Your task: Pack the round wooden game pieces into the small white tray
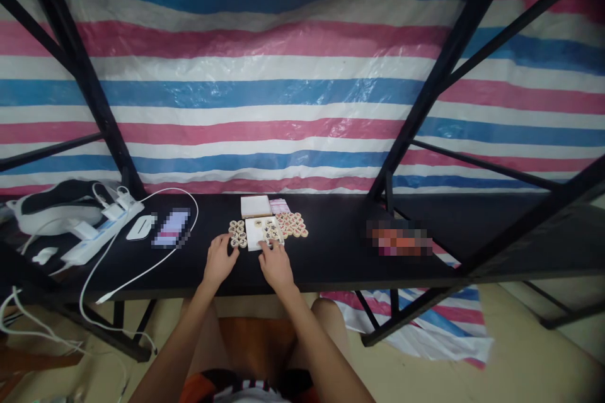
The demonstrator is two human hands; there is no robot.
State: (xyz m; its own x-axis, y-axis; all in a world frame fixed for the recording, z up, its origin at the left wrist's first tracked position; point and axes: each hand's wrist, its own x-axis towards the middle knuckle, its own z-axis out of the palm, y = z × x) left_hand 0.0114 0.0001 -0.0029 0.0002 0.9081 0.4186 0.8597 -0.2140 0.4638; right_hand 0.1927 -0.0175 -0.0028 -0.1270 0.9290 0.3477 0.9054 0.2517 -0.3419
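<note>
Both hands at the table (335, 258), front edge, roughly mid-span. Left hand (219, 262): palm down, fingers bent, fingertips at the near left side of the black-marked pieces (237, 228), which sit in a small block left of the white tray (254, 240). Can't tell if it's pinching one; fingertips too small to read. Right hand (278, 266): palm down over the near edge of the tray, fingers a bit apart and curled, tips at the tray's near right part by the loose pieces (271, 230) in it. Can't tell if it grips one either. Tray pieces bunch to the right, left part bare white. Red-marked pieces (293, 225) lie grouped just right of the tray. White open box (255, 206) sits right behind the tray, pink-and-white paper (280, 206) beside it. Left side of table: phone (172, 228) (pixelated), white case (140, 227), power strip (103, 239) with plugs in, white cable (146, 272) looping around the phone and over the front edge. Right side: reddish item (401, 242), pixelated, can't identify. Black metal frame (422, 101) stands around the table, striped sheet (259, 91) behind it.
</note>
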